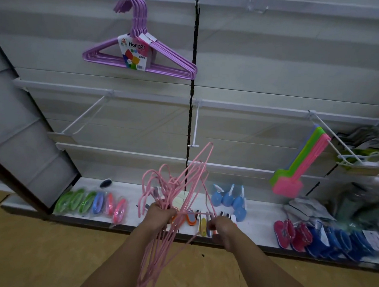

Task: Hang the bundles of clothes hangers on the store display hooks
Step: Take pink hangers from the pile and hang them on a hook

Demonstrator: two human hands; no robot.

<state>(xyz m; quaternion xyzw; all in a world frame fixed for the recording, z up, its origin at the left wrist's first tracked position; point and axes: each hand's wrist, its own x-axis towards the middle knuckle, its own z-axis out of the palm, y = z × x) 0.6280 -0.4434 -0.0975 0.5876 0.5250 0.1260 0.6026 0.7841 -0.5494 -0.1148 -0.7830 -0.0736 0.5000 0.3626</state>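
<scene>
Judging from the wall, one purple bundle [142,53] is already hung on an upper hook, while the pink bundle [173,198] is not yet hung and is held low, in front of the bottom shelf [258,227]. The necks are gripped tightly by the left hand [160,214]; one wire is pinched by the right hand [223,227]. The pink hangers are thin and look loose and tangled, pointing many ways, and no label can be seen on them. Empty hooks [195,124] are seen above
</scene>
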